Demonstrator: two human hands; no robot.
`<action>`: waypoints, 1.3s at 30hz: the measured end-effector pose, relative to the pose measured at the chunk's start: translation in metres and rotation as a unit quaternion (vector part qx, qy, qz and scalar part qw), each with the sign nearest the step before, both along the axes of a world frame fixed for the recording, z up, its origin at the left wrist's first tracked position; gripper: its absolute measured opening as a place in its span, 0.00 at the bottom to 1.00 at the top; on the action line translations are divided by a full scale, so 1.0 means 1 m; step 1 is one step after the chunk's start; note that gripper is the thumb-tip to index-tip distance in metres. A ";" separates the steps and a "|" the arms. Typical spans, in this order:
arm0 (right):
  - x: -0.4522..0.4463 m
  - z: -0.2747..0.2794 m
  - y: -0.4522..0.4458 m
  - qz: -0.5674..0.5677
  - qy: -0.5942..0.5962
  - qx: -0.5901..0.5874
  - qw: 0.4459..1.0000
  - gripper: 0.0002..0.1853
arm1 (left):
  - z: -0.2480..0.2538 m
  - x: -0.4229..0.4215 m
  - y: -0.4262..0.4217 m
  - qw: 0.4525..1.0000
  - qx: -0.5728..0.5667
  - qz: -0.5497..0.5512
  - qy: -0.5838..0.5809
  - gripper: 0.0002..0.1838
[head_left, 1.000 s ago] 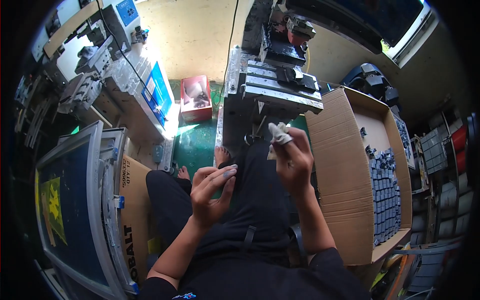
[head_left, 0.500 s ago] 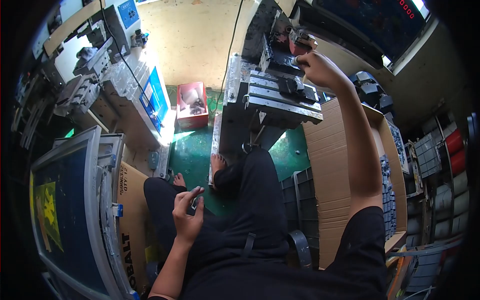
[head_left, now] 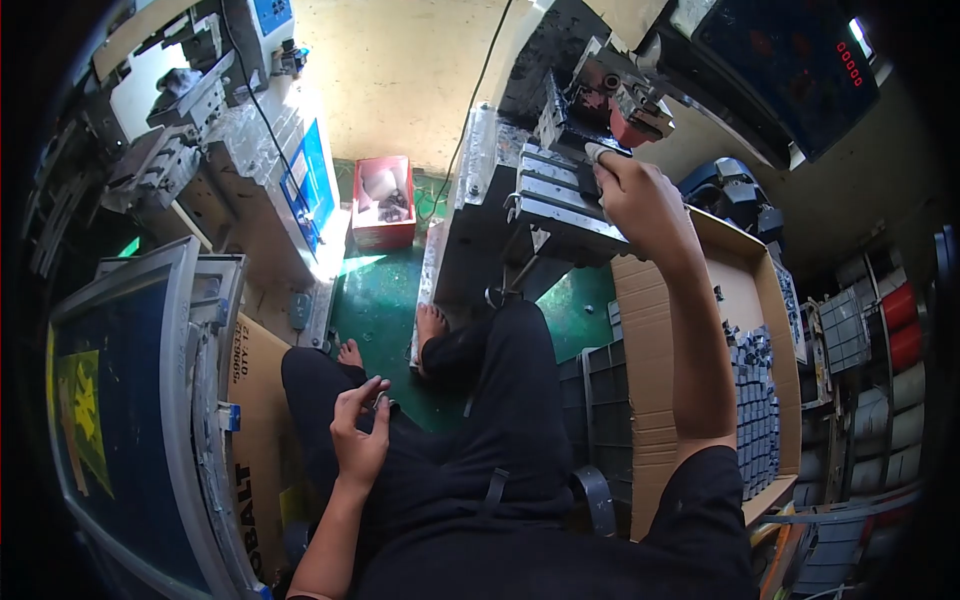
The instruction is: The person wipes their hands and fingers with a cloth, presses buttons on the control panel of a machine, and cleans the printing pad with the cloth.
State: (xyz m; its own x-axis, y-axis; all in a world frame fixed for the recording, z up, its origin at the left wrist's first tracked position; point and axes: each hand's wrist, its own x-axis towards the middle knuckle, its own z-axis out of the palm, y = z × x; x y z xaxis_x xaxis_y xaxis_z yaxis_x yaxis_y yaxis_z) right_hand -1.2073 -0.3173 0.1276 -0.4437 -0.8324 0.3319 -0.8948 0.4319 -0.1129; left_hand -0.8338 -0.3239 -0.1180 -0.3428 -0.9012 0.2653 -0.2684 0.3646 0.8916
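My right hand (head_left: 645, 205) is at the slotted metal table (head_left: 548, 192) of a machine, just below a red pad (head_left: 635, 130) on the machine's head. Its fingers are bent down over the table's dark fixture, and what they grip is hidden behind the hand; a pale covering shows on one fingertip. My left hand (head_left: 360, 432) is above my lap with thumb and fingers curled together. Something small seems to be between those fingertips, too small to name.
An open cardboard box (head_left: 655, 400) with rows of small grey parts (head_left: 752, 400) stands at my right. A red bin (head_left: 383, 235) sits on the green floor. At the left is a framed screen (head_left: 120, 400); a red-digit display (head_left: 848, 65) is at upper right.
My right hand has come down from beside the red pad to the table's fixture. My left hand has shifted slightly left, still curled. The view has shifted a little.
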 end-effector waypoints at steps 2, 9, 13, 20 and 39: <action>-0.004 -0.003 0.001 -0.012 0.005 -0.016 1.000 0.17 | -0.002 0.001 -0.001 1.000 0.007 0.001 -0.004 0.18; -0.008 -0.008 0.000 -0.030 0.004 -0.013 0.999 0.17 | -0.006 0.003 -0.004 1.000 0.022 0.000 -0.009 0.19; -0.007 -0.013 0.001 -0.025 -0.007 -0.027 0.999 0.17 | -0.006 0.004 -0.003 1.000 0.026 -0.001 -0.011 0.19; 0.003 -0.008 0.009 -0.030 -0.028 -0.014 0.999 0.17 | -0.004 0.003 -0.002 0.999 0.032 -0.001 -0.005 0.18; -0.008 -0.009 0.013 -0.015 -0.050 -0.052 0.997 0.18 | -0.003 0.003 0.001 1.000 0.021 -0.008 -0.007 0.18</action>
